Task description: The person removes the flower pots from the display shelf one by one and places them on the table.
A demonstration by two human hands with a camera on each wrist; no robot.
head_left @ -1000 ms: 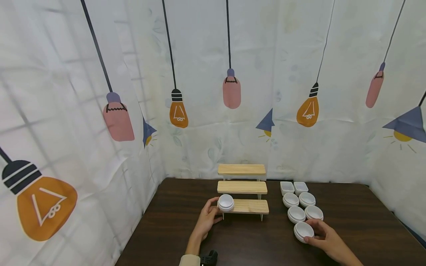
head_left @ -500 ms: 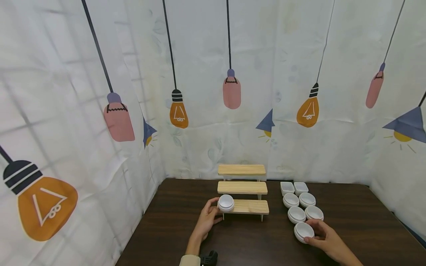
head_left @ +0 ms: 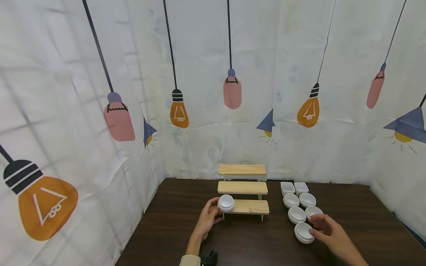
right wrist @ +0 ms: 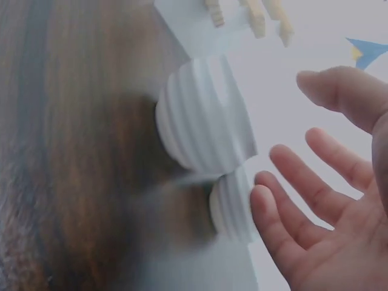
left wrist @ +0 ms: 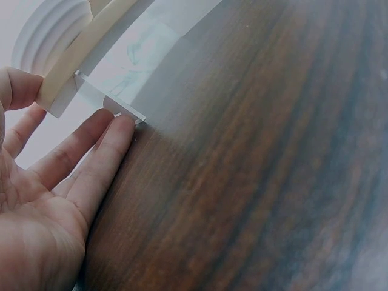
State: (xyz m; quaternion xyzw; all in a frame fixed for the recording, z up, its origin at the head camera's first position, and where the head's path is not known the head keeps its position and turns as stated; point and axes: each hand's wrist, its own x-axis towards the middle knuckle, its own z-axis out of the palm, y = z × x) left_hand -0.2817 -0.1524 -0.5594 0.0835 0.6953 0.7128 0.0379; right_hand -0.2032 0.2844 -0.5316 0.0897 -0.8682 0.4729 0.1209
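A white round bowl (head_left: 226, 203) with ridged sides sits on the left end of the lowest wooden shelf of a stepped stand (head_left: 249, 207). My left hand (head_left: 203, 222) is at that end. In the left wrist view its fingertips (left wrist: 124, 121) touch the clear leg, and one digit lies against the board's end beside the bowl. My right hand (head_left: 334, 235) hovers with parted fingers at the right side of the nearest white bowl (head_left: 304, 233). The right wrist view shows a gap between its thumb and this ridged bowl (right wrist: 203, 115).
Behind the nearest bowl, several more white round bowls (head_left: 296, 214) stand in two columns, with two square white dishes (head_left: 287, 188) at the back. Two higher wooden shelves (head_left: 242, 187) rise behind the lowest one. A printed curtain (head_left: 199, 147) borders the dark table (head_left: 173, 207).
My right hand has let go of the nearest bowl and drawn slightly up and to the right, its fingers spreading. The left hand and the bowl on the shelf have not moved.
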